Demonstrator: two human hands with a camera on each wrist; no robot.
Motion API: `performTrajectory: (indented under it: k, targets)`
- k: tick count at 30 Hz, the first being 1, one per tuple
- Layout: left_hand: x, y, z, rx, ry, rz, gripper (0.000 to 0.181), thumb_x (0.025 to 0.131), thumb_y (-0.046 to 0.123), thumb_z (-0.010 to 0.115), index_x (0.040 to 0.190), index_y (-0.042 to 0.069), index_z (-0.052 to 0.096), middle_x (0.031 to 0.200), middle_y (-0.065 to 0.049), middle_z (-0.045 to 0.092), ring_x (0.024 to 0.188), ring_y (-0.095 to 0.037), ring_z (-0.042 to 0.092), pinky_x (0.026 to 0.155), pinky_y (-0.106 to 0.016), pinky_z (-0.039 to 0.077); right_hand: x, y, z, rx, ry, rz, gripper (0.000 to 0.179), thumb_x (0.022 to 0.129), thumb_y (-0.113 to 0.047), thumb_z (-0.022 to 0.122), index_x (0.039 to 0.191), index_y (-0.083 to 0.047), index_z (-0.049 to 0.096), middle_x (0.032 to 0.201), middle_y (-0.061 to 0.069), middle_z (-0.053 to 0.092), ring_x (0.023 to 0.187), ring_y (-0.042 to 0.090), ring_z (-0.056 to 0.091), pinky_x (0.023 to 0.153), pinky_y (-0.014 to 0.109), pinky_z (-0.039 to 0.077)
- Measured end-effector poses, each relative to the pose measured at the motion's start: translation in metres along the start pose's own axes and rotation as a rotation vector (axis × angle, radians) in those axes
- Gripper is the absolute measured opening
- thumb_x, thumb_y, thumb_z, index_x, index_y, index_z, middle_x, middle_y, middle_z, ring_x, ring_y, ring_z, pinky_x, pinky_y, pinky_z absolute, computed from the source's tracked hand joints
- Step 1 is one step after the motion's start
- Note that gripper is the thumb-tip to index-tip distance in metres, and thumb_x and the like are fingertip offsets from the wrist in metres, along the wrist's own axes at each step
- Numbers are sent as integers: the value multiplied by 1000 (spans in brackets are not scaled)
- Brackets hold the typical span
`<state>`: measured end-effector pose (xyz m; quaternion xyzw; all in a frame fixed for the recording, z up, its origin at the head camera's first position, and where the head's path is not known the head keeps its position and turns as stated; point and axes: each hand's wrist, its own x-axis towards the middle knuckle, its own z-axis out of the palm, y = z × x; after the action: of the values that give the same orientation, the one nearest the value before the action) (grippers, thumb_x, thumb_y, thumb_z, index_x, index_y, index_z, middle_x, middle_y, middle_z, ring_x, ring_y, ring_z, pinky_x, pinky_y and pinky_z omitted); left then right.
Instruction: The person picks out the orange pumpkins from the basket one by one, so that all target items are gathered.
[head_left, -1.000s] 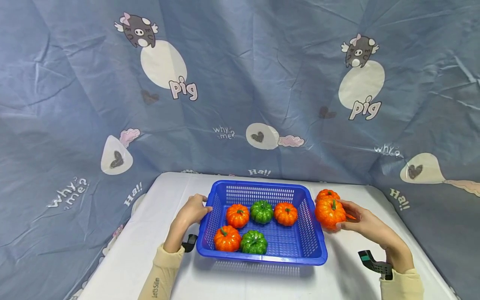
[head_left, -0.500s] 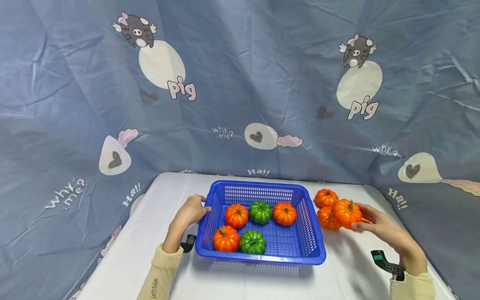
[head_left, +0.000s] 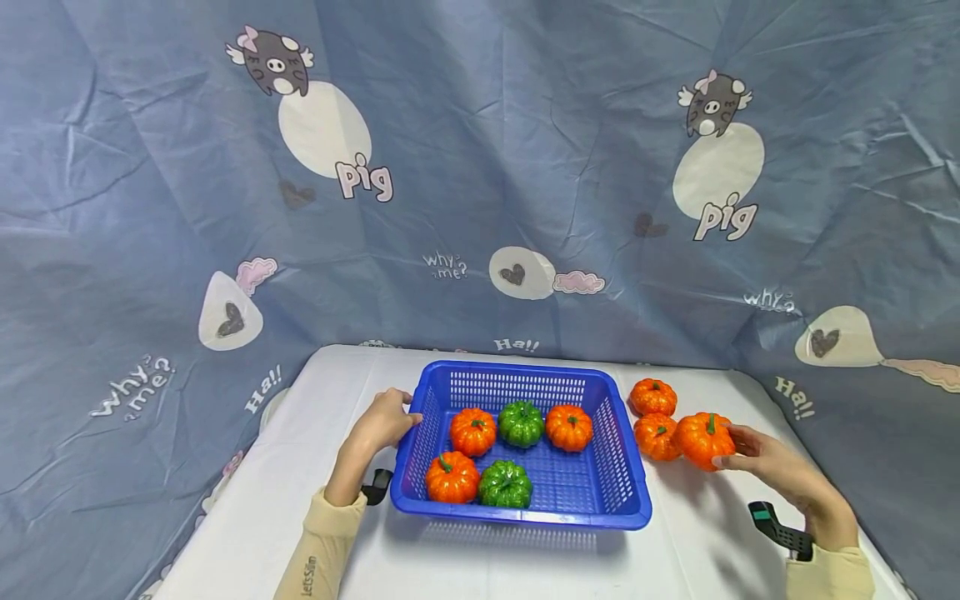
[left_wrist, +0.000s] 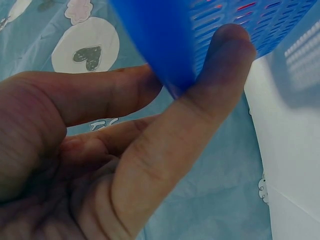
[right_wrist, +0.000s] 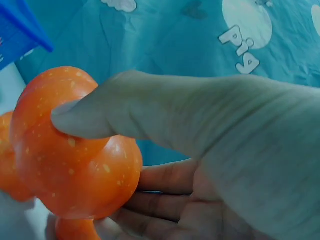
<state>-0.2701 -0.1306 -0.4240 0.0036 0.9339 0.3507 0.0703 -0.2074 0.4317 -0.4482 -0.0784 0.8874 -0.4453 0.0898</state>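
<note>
A blue plastic basket [head_left: 521,517] holds three orange toy pumpkins and two green ones. My left hand [head_left: 386,419] pinches its left rim; the left wrist view has the blue rim [left_wrist: 160,45] between thumb and finger. On the right, my right hand [head_left: 765,458] grips an orange pumpkin [head_left: 705,440] with its stem upward, thumb across its near side in the right wrist view. Beneath that pumpkin [right_wrist: 75,155] a bit of another orange surface [right_wrist: 77,229] shows, mostly hidden. Two more orange pumpkins [head_left: 653,397] [head_left: 657,437] sit between the basket and my right hand.
A white-covered table [head_left: 525,567] carries everything. Behind it and at both sides hangs a blue-grey cloth [head_left: 450,208] printed with cartoon pigs and words. The basket's right wall [head_left: 621,450] stands close to the loose pumpkins.
My right hand has moved right and slightly down with its pumpkin, away from the basket, uncovering the two loose pumpkins. The left hand and basket stay essentially where they were.
</note>
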Motion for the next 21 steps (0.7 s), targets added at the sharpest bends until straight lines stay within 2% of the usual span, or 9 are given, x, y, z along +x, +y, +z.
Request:
performTrajectory:
  k: [2,4,7,9,11,12,15,18,21]
  targets:
    - [0,0,0,-4,0,0,46,91,10,65,126,-15,52,84,-22,67,54,-19,66,51,-33,58,0,4,-1,-6,-14,21,70,90,-14,64,138,22,28,138,42,38,98,-19,44,80,9,42]
    - [-1,1,-1,-10,0,1,46,90,10,65,126,-16,52,85,-23,67,55,-19,66,52,-33,58,1,8,-2,-25,-22,50,70,91,-15,64,138,22,28,137,41,40,103,-11,48,82,13,44]
    - [-1,1,-1,-10,-1,3,46,91,10,65,126,-16,52,86,-23,67,55,-19,66,52,-34,58,1,12,-2,-55,-29,99,71,91,-18,64,137,23,27,137,41,40,115,16,54,92,30,49]
    - [-2,0,-1,-10,-1,3,46,91,10,65,126,-16,52,86,-24,67,56,-19,66,53,-34,58,1,15,-2,-73,-35,124,73,91,-20,64,136,24,27,137,41,39,122,36,50,97,44,47]
    - [-2,0,-1,-10,-4,3,46,91,10,65,126,-16,52,87,-24,67,56,-19,67,54,-35,59,1,18,-1,-77,-36,136,73,92,-21,63,136,24,28,137,42,38,125,47,42,99,56,43]
    - [-3,1,-1,-10,-4,3,46,91,10,65,126,-16,52,88,-24,67,56,-19,67,54,-35,59,2,19,-1,-78,-32,143,72,91,-22,63,136,23,29,137,41,39,126,47,42,100,57,42]
    - [-3,1,-1,-14,-3,4,46,91,10,65,127,-16,51,89,-25,67,56,-19,66,54,-35,59,4,24,0,-82,-18,134,70,91,-21,64,134,24,31,135,39,41,123,45,44,99,53,43]
    - [-3,1,-1,-19,2,7,46,91,9,64,127,-16,52,90,-25,66,55,-19,66,54,-35,59,7,27,1,-90,6,140,70,90,-19,65,134,24,31,134,39,43,120,38,48,93,35,48]
    - [-3,1,-1,-21,4,9,46,91,9,64,127,-16,52,91,-25,66,55,-19,66,55,-35,59,10,29,0,-82,14,145,72,90,-18,64,134,26,27,135,42,38,120,41,48,83,18,46]
